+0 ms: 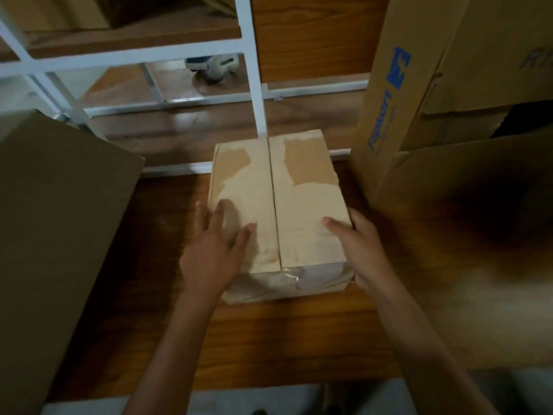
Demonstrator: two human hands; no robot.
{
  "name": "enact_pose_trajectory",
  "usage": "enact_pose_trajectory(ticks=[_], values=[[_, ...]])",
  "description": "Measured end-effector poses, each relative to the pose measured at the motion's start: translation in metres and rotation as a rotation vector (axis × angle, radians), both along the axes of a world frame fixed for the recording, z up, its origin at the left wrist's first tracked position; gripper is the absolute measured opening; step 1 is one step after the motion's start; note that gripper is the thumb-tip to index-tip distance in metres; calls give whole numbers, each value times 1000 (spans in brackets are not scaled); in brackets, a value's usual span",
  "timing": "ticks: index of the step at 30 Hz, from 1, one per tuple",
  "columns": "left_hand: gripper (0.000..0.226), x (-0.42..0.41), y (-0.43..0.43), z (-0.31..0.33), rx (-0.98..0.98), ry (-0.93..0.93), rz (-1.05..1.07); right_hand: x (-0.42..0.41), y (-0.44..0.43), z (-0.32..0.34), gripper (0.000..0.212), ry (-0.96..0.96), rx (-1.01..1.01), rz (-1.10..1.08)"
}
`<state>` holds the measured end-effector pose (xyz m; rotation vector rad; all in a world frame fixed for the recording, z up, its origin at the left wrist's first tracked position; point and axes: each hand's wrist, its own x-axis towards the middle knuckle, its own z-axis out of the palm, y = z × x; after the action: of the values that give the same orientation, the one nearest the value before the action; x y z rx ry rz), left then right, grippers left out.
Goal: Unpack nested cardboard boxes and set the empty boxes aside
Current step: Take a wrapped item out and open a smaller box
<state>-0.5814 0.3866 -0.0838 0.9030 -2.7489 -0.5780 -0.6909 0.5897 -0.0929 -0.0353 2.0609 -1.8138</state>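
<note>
A small pale cardboard box [299,205] sits on the wooden table [269,333], its two top flaps closed with a seam down the middle and torn paper patches on top. My left hand [214,253] lies on the box's top left part with fingers spread and fairly straight. My right hand [360,250] grips the box's near right corner, thumb on top and fingers down the right side. A large open brown box with blue print [386,121] stands at the right. A big plain brown box [57,235] stands at the left.
A white metal shelf frame [254,70] with wooden boards rises behind the small box. A small white device [214,67] sits on a lower shelf. The table's front edge runs along the bottom of the view.
</note>
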Motion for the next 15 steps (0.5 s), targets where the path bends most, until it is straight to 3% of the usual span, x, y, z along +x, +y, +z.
enact_pose_trajectory(ticks=[4,8,12,14,15], values=[[67,14,-22,2,154,27,46,28,-11,25,36,74,0,-3],[64,23,-29,6,476,166,65,55,-21,68,50,233,94,-36],[66,40,-21,0,879,266,54,88,-38,100,47,525,415,-51],[75,51,-23,-14,973,222,1,104,-48,111,46,696,525,9],[67,55,-26,-20,964,220,-32,109,-54,111,46,764,572,72]])
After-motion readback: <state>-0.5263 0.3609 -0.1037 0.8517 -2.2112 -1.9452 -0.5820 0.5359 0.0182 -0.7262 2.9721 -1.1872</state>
